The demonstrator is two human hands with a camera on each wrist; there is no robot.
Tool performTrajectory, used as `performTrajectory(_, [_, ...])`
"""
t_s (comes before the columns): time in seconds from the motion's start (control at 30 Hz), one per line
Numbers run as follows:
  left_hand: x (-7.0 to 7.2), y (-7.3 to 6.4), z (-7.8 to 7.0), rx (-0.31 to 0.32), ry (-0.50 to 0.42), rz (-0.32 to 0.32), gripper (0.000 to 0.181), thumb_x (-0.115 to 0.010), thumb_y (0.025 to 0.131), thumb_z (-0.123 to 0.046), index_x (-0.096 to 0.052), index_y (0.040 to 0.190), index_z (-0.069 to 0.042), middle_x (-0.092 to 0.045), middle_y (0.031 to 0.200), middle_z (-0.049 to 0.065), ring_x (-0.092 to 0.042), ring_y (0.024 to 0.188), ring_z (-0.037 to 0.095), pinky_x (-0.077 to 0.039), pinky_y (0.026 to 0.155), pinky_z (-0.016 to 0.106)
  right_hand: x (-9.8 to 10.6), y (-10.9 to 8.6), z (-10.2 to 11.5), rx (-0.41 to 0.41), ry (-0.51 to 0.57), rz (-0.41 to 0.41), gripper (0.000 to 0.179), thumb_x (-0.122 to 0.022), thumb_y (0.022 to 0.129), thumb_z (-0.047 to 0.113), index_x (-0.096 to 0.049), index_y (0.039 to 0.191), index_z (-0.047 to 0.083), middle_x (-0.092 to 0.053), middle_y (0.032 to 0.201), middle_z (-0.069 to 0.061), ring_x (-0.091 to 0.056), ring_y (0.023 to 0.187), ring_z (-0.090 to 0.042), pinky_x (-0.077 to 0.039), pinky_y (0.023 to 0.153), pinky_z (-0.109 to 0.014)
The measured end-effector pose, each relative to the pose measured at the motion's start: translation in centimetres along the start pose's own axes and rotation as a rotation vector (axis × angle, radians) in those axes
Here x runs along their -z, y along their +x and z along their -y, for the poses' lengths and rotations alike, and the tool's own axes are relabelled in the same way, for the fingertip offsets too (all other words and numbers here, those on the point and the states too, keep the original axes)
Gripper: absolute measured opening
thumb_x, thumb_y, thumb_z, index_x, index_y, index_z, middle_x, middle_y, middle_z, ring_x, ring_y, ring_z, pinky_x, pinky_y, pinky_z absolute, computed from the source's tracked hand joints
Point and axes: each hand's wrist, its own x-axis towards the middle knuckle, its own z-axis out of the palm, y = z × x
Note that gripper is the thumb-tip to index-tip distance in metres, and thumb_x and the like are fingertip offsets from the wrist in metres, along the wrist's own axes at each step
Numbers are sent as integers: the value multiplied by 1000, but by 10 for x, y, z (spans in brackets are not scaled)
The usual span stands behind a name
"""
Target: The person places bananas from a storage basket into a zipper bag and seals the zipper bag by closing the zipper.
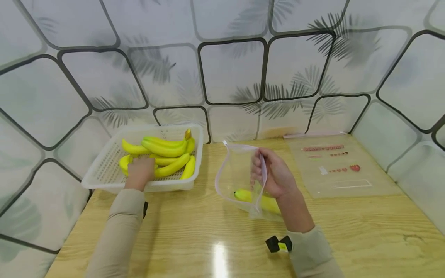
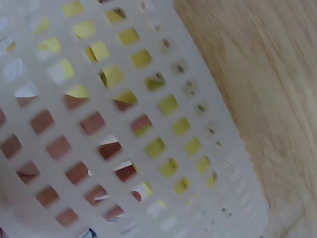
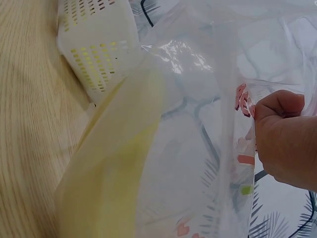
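The loose bananas (image 1: 165, 148) lie heaped in the white basket (image 1: 170, 186), and our left hand (image 1: 140, 168) reaches down into it, over the near left part of the heap. Its fingertips are hidden, and even the left wrist view shows only skin through the basket's holes, so we cannot tell whether they pinch a banana or merely touch one.

To the right of the basket, our right hand (image 1: 274, 173), fingers curled, pinches the rim of a clear zip bag (image 1: 236, 170). The bag's mouth gapes toward the basket, and one banana (image 1: 269, 204) lies inside, low down.

As we judge it, we do best to take one banana around its middle and lift it clear of its neighbours and the basket's rim. Meanwhile we should keep the bag's rim high and wide, since the film looks limp and could fold across the opening. Sliding the fruit in lengthwise beside the first would probably snag least.

Farther right of the basket, a second bag (image 1: 333, 162) with red print lies flat on the wooden table (image 1: 194, 239); a patterned cloth (image 1: 233, 69) stands behind the basket.
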Motion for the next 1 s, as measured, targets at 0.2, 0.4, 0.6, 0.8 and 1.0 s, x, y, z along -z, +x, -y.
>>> performTrajectory(0.2, [-3, -4, 14, 24, 15, -12, 24, -44, 100, -4, -61, 112, 8, -53, 121, 37, -43, 113, 55, -39, 93, 68, -1, 1, -1, -2, -8, -14, 36, -26, 110, 25, -49, 86, 12, -49, 67, 2, -42, 54, -9, -38, 50, -20])
performTrajectory(0.4, [-1, -6, 15, 4, 22, -77, 17, -49, 96, -1, -61, 105, 7, -59, 110, 33, -51, 103, 53, -43, 88, 66, -1, 2, -1, -2, -20, -26, 36, -25, 110, 24, -48, 85, 12, -48, 67, 3, -41, 54, -9, -37, 50, -20])
performTrajectory(0.6, [8, -10, 14, -15, -60, -151, 28, -41, 102, -8, -49, 120, 12, -58, 113, 36, -54, 103, 57, -45, 85, 68, -1, 1, 0, 2, -32, -34, 35, -25, 110, 24, -46, 86, 12, -47, 67, 3, -39, 55, -9, -36, 50, -19])
performTrajectory(0.8, [11, -16, 5, 29, -185, -199, 51, -43, 106, -27, -38, 133, 15, -58, 110, 34, -60, 93, 48, -50, 73, 57, 0, 1, -1, 3, -40, -38, 35, -24, 110, 25, -47, 86, 13, -47, 67, 3, -40, 54, -9, -36, 50, -19])
performTrajectory(1.0, [8, -27, -4, 44, -400, -298, 61, -46, 104, -37, -36, 138, 12, -60, 100, 28, -57, 75, 31, -45, 57, 38, -1, 0, -1, -1, -30, -46, 36, -24, 110, 25, -47, 85, 13, -48, 67, 3, -41, 54, -9, -36, 50, -19])
